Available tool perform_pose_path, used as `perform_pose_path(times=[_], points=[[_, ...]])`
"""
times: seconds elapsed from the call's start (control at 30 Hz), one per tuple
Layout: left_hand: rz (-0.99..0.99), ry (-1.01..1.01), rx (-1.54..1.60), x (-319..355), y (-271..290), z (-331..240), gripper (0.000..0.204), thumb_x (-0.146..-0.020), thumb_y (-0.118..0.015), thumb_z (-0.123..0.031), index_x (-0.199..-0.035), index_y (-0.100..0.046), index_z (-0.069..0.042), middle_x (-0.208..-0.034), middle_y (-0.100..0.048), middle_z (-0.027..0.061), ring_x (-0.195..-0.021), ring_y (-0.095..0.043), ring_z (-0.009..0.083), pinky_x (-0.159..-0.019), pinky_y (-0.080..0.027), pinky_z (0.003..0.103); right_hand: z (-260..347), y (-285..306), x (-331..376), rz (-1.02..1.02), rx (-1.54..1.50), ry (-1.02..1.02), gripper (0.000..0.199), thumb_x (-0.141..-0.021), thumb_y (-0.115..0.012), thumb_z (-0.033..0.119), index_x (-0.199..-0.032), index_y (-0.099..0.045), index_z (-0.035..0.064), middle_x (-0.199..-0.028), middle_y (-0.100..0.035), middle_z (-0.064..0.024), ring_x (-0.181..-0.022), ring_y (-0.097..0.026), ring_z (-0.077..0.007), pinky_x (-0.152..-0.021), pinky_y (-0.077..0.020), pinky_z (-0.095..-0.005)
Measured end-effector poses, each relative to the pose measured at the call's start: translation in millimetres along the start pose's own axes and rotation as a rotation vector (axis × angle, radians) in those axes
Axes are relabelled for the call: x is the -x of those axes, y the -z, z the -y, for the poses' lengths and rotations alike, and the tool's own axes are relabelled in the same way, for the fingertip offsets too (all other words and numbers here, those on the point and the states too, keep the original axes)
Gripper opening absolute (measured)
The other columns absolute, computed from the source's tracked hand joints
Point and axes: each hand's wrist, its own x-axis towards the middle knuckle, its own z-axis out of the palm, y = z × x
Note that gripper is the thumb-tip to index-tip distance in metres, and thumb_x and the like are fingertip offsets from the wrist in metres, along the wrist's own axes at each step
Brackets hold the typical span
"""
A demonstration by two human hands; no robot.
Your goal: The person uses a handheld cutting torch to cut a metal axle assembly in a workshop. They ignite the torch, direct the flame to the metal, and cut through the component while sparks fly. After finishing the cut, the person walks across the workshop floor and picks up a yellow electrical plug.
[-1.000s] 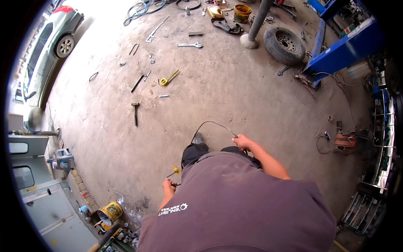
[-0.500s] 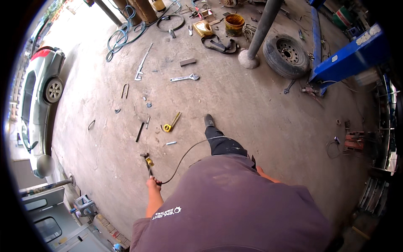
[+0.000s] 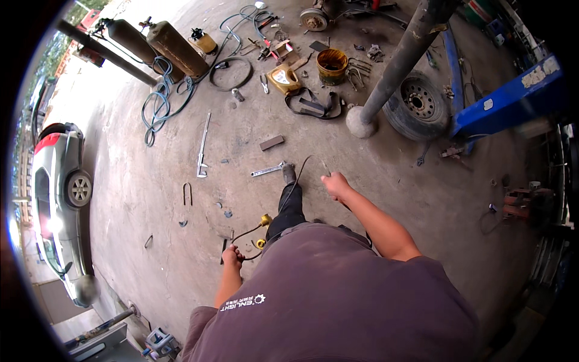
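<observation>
My left hand (image 3: 231, 256) is closed around a dark, thin cord (image 3: 246, 231), which runs up to a yellow end piece (image 3: 265, 220) hanging beside my leg. Ahead and to the right, my right hand (image 3: 335, 186) is closed, with a thin, blurred tip showing above the fingers; its kind I cannot make out. A loop of dark cord (image 3: 300, 180) arcs over my leg toward that hand. Close to the left hand, a yellow tape measure (image 3: 260, 244) lies on the floor, partly behind the cord. A black bar (image 3: 224, 250) is beside the same hand.
An adjustable wrench (image 3: 267, 171) lies by my shoe. Farther off are a caliper (image 3: 203, 145), a brown block (image 3: 272, 143), a belt (image 3: 313, 107) and an oil-stained bucket (image 3: 333, 66). A post (image 3: 395, 78) and a wheel (image 3: 417, 104) stand right; gas cylinders (image 3: 176, 48) lie far left.
My right hand has come into view, stretched forward. The left hand's yellow end piece has swung right toward my leg. My view has shifted forward, so the floor things sit lower.
</observation>
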Motion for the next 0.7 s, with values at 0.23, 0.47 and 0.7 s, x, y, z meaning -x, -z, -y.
perform_pose_path(times=[0.23, 0.47, 0.7], points=[[-0.048, 0.024, -0.004, -101.8, -157.7, -144.2, 0.023, -0.104, -0.054, -0.027, -0.090, -0.054, -0.008, -0.057, -0.037, -0.0015, -0.043, -0.032, 0.0150, -0.045, -0.035, 0.035, 256.6, -29.5, -63.8, 0.363, 0.013, 0.174, 0.030, -0.099, -0.061, 0.029, -0.086, -0.054, 0.0033, -0.063, -0.046, -0.0032, -0.045, -0.040, -0.0151, -0.039, -0.0324, -0.0380], [-0.046, -0.045, -0.061, -152.7, -286.8, -305.4, 0.020, -0.103, -0.055, -0.023, -0.087, -0.053, -0.009, -0.057, -0.039, -0.0017, -0.042, -0.034, 0.0136, -0.043, -0.036, 0.033, 193.0, 111.8, -189.6, -0.175, -0.076, -0.016, 0.032, -0.099, -0.061, 0.032, -0.084, -0.052, 0.0057, -0.065, -0.046, -0.0015, -0.048, -0.041, -0.0123, -0.041, -0.0315, -0.0324], [-0.006, 0.039, -0.055, -197.4, -443.2, -453.5, 0.017, -0.100, -0.053, -0.017, -0.084, -0.053, -0.012, -0.058, -0.041, -0.0023, -0.043, -0.036, 0.0135, -0.044, -0.036, 0.032, 83.2, 185.1, -220.5, -0.475, 0.477, -0.292, 0.039, -0.096, -0.061, 0.032, -0.111, -0.068, -0.0032, -0.111, -0.068, -0.0284, -0.109, -0.064, -0.0451, -0.091, -0.0509, -0.0503]])
